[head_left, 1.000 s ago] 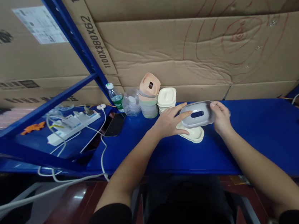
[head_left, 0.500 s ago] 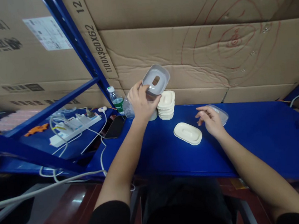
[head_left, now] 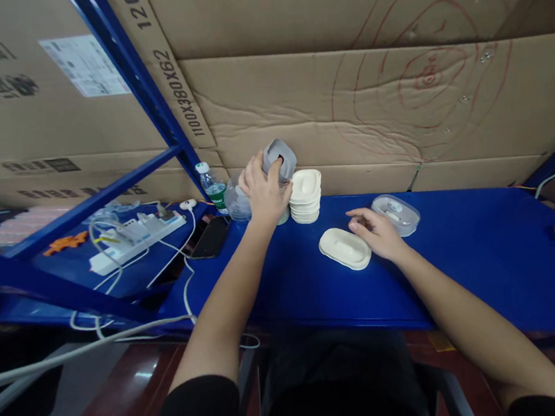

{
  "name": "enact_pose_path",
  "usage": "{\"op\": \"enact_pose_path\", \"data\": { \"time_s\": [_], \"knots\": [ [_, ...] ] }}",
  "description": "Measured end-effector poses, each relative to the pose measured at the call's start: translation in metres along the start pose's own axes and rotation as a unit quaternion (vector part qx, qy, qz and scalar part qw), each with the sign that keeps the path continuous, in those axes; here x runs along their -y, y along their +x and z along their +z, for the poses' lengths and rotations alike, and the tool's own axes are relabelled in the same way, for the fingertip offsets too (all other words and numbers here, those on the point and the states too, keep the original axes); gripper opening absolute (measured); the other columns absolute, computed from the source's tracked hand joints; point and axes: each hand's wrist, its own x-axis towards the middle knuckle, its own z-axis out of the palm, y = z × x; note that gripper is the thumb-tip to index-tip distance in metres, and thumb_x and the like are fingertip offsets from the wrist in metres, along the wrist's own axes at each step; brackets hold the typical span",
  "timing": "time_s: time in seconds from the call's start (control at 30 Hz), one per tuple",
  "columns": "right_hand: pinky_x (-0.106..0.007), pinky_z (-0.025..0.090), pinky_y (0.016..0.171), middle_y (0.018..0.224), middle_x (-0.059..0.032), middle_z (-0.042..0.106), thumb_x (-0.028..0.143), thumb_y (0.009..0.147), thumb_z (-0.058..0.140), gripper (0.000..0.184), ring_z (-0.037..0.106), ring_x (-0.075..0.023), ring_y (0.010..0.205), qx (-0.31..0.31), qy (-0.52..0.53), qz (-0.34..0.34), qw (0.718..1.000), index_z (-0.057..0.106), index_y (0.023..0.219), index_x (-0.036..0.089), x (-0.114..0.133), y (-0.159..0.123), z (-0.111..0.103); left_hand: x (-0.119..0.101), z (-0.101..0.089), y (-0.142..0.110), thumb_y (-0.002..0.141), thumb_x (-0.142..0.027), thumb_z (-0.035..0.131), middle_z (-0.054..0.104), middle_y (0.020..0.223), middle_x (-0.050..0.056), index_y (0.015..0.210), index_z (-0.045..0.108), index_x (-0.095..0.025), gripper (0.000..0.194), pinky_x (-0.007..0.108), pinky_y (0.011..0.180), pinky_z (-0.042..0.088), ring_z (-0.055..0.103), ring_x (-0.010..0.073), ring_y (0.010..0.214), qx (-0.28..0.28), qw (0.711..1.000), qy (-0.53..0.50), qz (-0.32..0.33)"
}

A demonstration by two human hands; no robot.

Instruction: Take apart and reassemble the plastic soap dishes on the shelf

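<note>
My left hand [head_left: 261, 192] is closed round a grey plastic tray with an oval slot [head_left: 278, 158], holding it tilted over a stack at the back of the blue shelf [head_left: 464, 267]. Most of that stack is hidden behind the hand. Beside it stands a stack of cream lids [head_left: 305, 195]. My right hand [head_left: 376, 233] rests on the shelf with its fingertips touching the right edge of a single cream lid [head_left: 343, 248]; its fingers are loosely curled and hold nothing. Just behind it lies a clear plastic lid [head_left: 395, 213].
A water bottle [head_left: 211, 185] and clear containers [head_left: 235, 201] stand left of the stacks. A black phone [head_left: 210, 237], a white power strip [head_left: 133, 239] and cables lie further left. Cardboard boxes [head_left: 344, 93] wall the back. A blue rack post [head_left: 144, 96] slants up on the left.
My left hand carried the grey tray from above the cream lid to the back stack and lowered it there. My right hand let go of the tray and moved onto the cream lid.
</note>
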Motion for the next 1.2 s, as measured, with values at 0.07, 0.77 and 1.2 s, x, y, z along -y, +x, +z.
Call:
{"op": "enact_pose_path", "data": {
  "time_s": [0.07, 0.77, 1.2],
  "knots": [
    [-0.048, 0.059, 0.09, 0.115, -0.011, 0.073, 0.059, 0.093, 0.068, 0.052, 0.072, -0.028, 0.1, 0.05, -0.074, -0.041, 0.995, 0.067, 0.132, 0.025, 0.003, 0.0, -0.003, -0.001, 0.001, 0.0, 0.086, -0.044, 0.073, 0.04, 0.166, 0.017, 0.141, 0.058, -0.025, 0.06, 0.067, 0.121, 0.022, 0.033, 0.0429, 0.153, -0.008, 1.0, 0.004, 0.003],
    [-0.057, 0.052, 0.106, 0.136, -0.0128, 0.068, 0.053, 0.07, 0.09, 0.063, 0.068, -0.0356, 0.12, 0.165, -0.186, -0.02, 0.968, 0.076, 0.125, 0.027, -0.001, -0.001, -0.036, -0.034, 0.014, -0.073, 0.099, -0.045, 0.06, 0.08, 0.095, 0.006, 0.11, 0.075, -0.019, 0.033, 0.034, 0.082, 0.057, 0.076, 0.0203, 0.088, 0.236, 0.924, -0.226, 0.198],
    [-0.054, 0.048, 0.111, 0.132, -0.0174, 0.066, 0.051, 0.077, 0.083, 0.054, 0.059, -0.0356, 0.131, -0.22, -0.147, -0.001, 0.964, 0.07, 0.119, 0.021, 0.031, 0.078, 0.022, -0.02, 0.019, -0.068, 0.094, -0.041, 0.068, 0.082, 0.095, 0.004, 0.109, 0.076, -0.022, 0.026, 0.032, 0.08, 0.058, 0.076, 0.0199, 0.083, 0.215, 0.954, -0.203, 0.054]
  ]
}}
